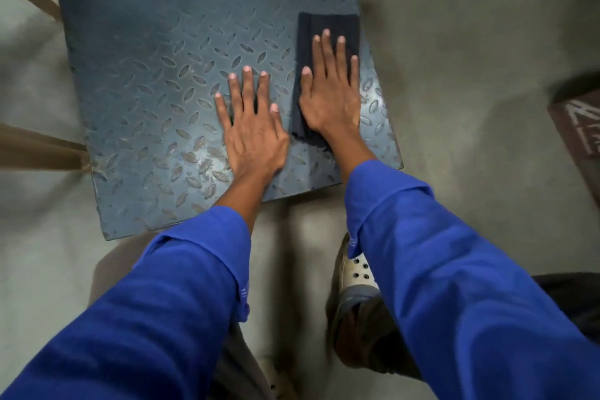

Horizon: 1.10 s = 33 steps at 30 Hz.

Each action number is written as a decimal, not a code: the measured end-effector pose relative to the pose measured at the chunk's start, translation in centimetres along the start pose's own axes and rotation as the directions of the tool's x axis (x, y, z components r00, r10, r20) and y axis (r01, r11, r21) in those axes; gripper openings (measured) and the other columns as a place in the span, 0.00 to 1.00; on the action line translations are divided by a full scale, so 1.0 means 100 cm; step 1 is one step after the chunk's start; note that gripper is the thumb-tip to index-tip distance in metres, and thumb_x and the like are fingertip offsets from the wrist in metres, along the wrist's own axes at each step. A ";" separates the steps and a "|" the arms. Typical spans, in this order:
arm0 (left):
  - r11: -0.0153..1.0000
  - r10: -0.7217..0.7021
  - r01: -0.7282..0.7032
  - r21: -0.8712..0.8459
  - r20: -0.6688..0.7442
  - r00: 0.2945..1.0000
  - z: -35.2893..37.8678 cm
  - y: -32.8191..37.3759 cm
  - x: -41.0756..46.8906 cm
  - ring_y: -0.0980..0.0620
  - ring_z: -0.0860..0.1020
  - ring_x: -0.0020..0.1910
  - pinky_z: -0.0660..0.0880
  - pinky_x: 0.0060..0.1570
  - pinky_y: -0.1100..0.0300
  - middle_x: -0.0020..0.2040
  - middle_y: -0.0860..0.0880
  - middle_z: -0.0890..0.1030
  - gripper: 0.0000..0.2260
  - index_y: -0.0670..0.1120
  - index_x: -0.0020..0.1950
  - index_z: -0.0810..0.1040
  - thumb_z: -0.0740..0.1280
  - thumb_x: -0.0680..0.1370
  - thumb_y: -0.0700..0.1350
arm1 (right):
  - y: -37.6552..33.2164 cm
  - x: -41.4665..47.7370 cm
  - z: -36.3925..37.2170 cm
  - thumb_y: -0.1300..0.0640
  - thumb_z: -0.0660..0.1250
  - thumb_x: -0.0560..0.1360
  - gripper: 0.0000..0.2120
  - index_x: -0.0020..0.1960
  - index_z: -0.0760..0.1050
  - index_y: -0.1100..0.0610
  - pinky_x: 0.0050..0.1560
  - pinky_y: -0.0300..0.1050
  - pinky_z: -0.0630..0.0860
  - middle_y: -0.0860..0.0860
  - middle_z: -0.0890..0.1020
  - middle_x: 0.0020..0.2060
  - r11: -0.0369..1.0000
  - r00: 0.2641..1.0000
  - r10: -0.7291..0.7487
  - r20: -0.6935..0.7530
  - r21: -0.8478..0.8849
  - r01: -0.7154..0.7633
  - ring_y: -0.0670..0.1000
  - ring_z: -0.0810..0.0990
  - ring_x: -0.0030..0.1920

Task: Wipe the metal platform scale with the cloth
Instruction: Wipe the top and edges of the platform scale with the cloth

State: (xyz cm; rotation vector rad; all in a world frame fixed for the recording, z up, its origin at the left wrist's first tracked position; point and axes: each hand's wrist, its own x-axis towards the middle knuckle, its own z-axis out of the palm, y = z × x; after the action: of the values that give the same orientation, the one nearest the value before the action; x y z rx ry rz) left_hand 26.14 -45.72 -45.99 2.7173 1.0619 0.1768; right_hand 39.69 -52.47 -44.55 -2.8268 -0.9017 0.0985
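Note:
The metal platform scale [146, 81] is a blue-grey tread plate lying on the floor, filling the upper left of the head view. A dark folded cloth [321, 26] lies flat near the plate's right edge. My right hand [331, 91] presses on the cloth with straight, spread fingers. My left hand [251, 127] rests flat on the bare plate just left of the cloth, fingers straight. Both arms wear blue sleeves.
Grey concrete floor [454, 58] surrounds the scale. Wooden bars [35, 146] meet the plate's left side. A brown mat [581, 127] lies at the right edge. My foot in a pale perforated shoe [355, 273] stands just below the plate's near edge.

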 end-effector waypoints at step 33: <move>0.999 -0.001 0.000 0.047 0.024 1.000 0.000 -0.024 0.056 0.43 0.41 0.87 0.41 0.84 0.38 0.88 0.45 0.44 0.30 0.46 0.88 0.46 0.45 0.87 0.55 | 0.029 0.060 -0.007 0.46 0.42 0.86 0.30 0.86 0.47 0.53 0.83 0.61 0.44 0.50 0.47 0.85 0.996 0.997 0.083 -0.003 0.029 -0.083 0.54 0.43 0.85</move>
State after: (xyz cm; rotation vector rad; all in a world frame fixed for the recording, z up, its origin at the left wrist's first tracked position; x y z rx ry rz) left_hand 28.71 -40.21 -46.44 2.7532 1.0727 0.1199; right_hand 46.28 -51.46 -44.42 -2.8363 -0.7756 0.1158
